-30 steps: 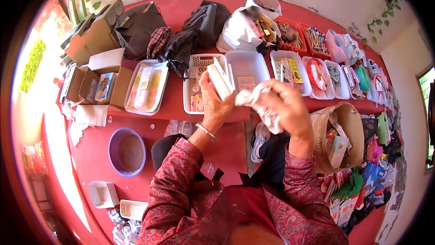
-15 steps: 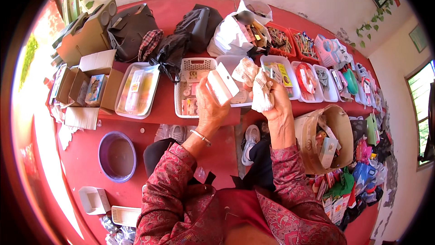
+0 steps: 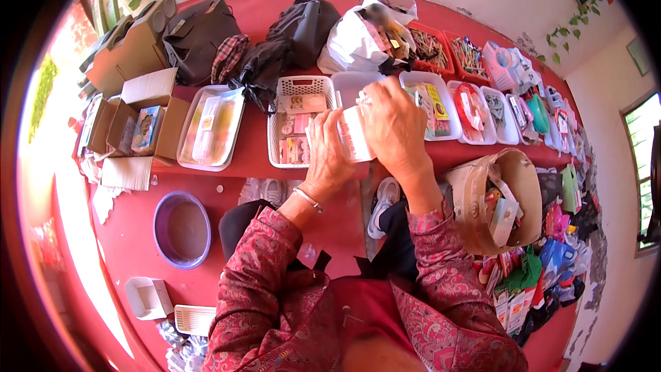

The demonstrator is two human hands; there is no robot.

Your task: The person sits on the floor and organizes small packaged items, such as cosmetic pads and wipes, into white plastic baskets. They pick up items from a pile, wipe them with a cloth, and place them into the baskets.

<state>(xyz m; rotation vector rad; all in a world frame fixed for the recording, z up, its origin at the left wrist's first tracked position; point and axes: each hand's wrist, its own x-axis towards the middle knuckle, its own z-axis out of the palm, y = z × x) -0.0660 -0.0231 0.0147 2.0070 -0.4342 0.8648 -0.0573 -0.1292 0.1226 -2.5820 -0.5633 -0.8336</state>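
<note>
My left hand [image 3: 328,158] is closed round the left side of a small white box [image 3: 353,136] with faint reddish print, held up above the front edge of the red table. My right hand [image 3: 399,128] is closed at the box's right side and top. Only a scrap of the pale cloth [image 3: 365,98] shows at its fingertips; the rest is hidden behind the hand. Behind my left hand stands a white plastic basket [image 3: 273,145] of small pink and tan packs. Beyond my right hand is a translucent tub [image 3: 348,81], its contents mostly hidden.
Along the table stand an open cardboard box [image 3: 172,139], a white tray [image 3: 183,152], black bags [image 3: 200,35] and red pencil baskets [image 3: 441,69]. Below are a purple basin [image 3: 158,224], a cardboard bin [image 3: 468,214] with packages, and a heap of bags [image 3: 551,269] at right.
My right hand has moved left, bringing the cloth from beside the box onto it. The box now stands more upright, and both hands meet around it.
</note>
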